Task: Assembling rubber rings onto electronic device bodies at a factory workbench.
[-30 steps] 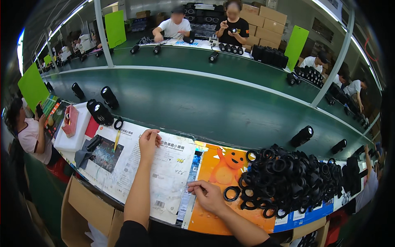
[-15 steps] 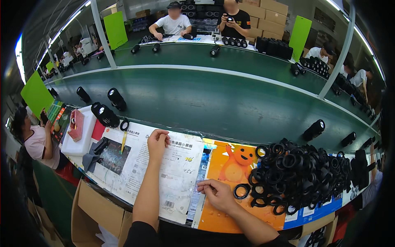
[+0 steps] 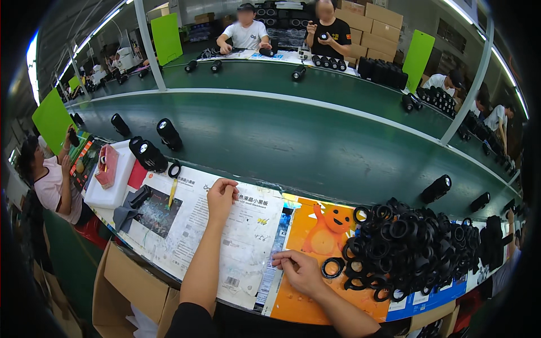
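My left hand point(image 3: 222, 198) rests on a white printed sheet point(image 3: 245, 248), its fingers loosely curled in and nothing visible in them. Over the edge of an orange printed board point(image 3: 307, 239), my right hand point(image 3: 300, 271) is also curled, thumb close to the forefinger, with no object showing. Just right of it lies a single black ring point(image 3: 333, 267), apart from the fingers. Beyond that ring is a big heap of black rings point(image 3: 403, 242). Another black ring point(image 3: 174, 169) and a yellow pen-like tool point(image 3: 172, 194) lie left of my left hand.
A green conveyor point(image 3: 270, 141) runs past the table, carrying black cylindrical devices with round lights point(image 3: 436, 188). On the left stand a white foam tray point(image 3: 121, 188) with a pink box point(image 3: 106, 167). An open cardboard box point(image 3: 132, 281) sits below the table edge. Co-workers sit across and at left.
The whole view has shifted slightly. My hands keep nearly the same pose on the table. At left, a co-worker has raised a dark object; across the belt, another's hands have moved apart.
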